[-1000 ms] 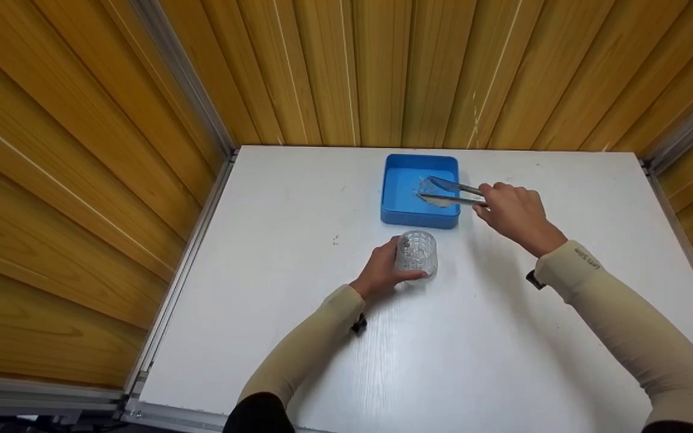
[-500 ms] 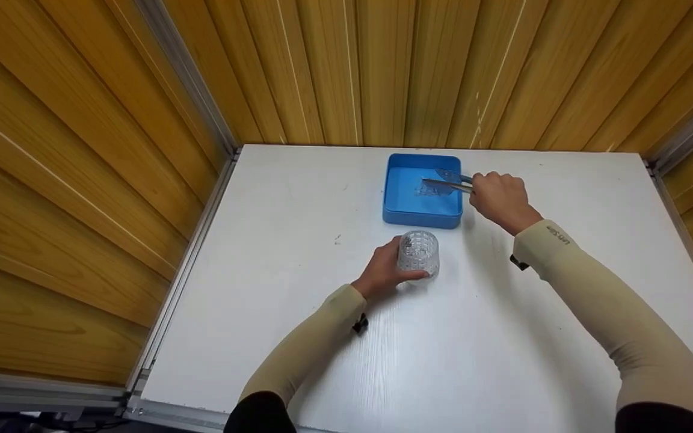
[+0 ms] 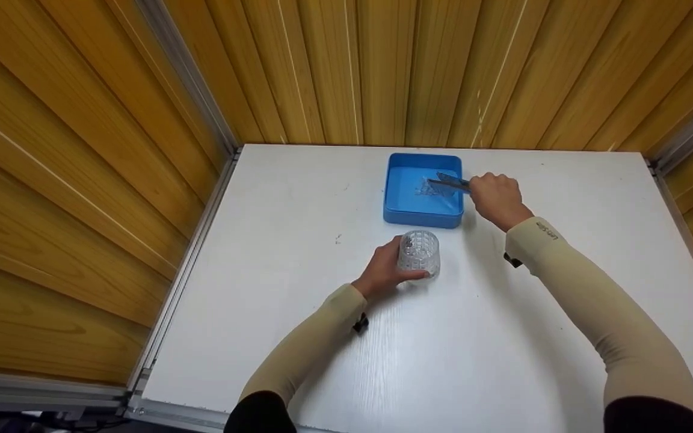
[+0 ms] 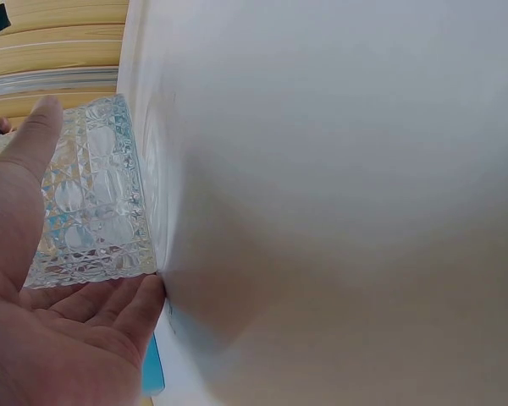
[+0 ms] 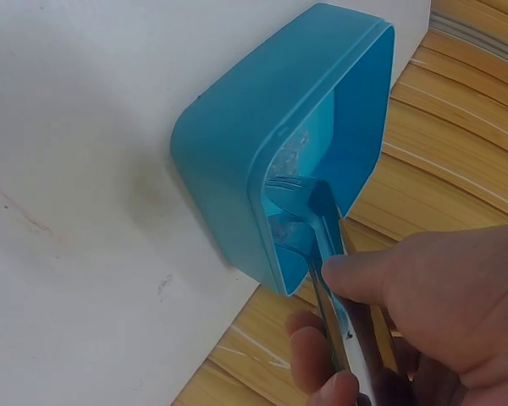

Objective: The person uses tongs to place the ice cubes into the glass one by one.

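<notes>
At the table's middle my left hand (image 3: 382, 270) holds a clear cut-glass tumbler (image 3: 418, 255) upright, thumb on the near side and fingers around the far side. The left wrist view shows its patterned wall (image 4: 97, 186) between thumb and fingers. Farther back, my right hand (image 3: 497, 198) grips metal tongs (image 5: 328, 228) with fork-like tines. Their ends reach over the right rim into a shallow blue square box (image 3: 422, 219). Inside lie clear, ice-like pieces (image 5: 289, 152), right at the tines. Whether the tongs pinch one, I cannot tell.
The white table (image 3: 274, 288) carries the box near its back edge, and small dark marks (image 3: 338, 239) show left of the tumbler. Wood-look panels (image 3: 382, 72) stand along the back and sides, with a metal rail (image 3: 187, 78) at the left corner.
My right hand has moved left toward the box, and the tongs' arms have come closer together over the clear pieces. The left hand and tumbler have stayed put.
</notes>
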A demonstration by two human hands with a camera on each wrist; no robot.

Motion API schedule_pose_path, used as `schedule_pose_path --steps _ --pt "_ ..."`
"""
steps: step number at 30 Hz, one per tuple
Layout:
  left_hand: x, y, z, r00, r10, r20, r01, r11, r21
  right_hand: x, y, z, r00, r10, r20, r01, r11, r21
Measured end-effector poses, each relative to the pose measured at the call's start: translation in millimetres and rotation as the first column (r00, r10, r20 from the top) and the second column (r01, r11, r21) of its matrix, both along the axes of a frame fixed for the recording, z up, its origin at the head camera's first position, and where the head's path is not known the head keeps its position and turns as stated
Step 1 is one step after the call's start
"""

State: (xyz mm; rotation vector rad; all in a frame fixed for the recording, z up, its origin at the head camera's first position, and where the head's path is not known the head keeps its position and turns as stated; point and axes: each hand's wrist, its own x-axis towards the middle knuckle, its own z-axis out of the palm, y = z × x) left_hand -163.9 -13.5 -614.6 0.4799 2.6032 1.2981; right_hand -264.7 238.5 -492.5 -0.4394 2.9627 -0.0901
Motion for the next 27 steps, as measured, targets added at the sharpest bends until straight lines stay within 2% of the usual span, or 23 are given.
schedule_pose_path --steps 9,14,27 --pt "-0.7 0.5 -0.1 1.000 0.004 0.000 -0.004 1.000 -0.002 -3.1 1.4 -9.3 1.000 -0.009 0.024 0.009 1.000 -0.015" --pt "1.1 1.4 -0.3 1.000 0.013 0.026 -0.013 1.000 -0.004 -3.9 1.5 -13.9 0.999 -0.001 0.034 0.002 1.000 -0.010" --pt "0.4 0.9 -0.6 1.000 0.011 0.009 -0.011 1.000 0.005 -3.1 0.2 -14.4 0.997 -0.019 0.070 0.023 0.998 -0.050"
